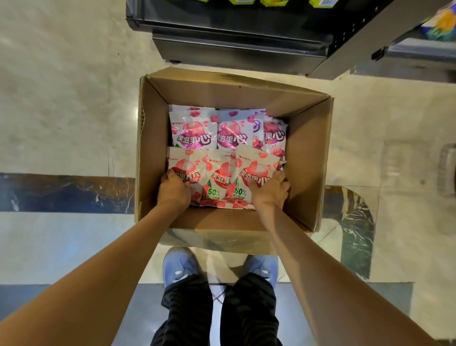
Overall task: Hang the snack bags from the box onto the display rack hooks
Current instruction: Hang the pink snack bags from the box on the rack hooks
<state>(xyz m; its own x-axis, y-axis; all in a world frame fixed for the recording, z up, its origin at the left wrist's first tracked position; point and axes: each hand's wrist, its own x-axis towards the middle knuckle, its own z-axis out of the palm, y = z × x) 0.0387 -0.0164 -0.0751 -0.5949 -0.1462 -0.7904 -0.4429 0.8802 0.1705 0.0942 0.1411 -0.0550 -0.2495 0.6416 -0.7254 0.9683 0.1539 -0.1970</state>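
Note:
An open cardboard box [308, 158] stands on the floor in front of my feet. Inside lie several snack bags: purple-printed ones [234, 131] in the far row and red-and-white ones [219, 177] in the near row. My left hand [174, 190] grips the left edge of the near row's leftmost red bag [190, 168]. My right hand [270, 190] grips the right edge of the rightmost red bag [256, 165]. Both hands are down inside the box. The dark base of the display rack [237, 42] rises just beyond the box; its hooks are out of view.
My two blue shoes [180, 265] stand close to the box's near wall. Yellow packets [271, 2] hang at the rack's top edge. A second shelf unit [419, 49] with colourful goods stands at the right. Marble floor with a dark band lies around the box.

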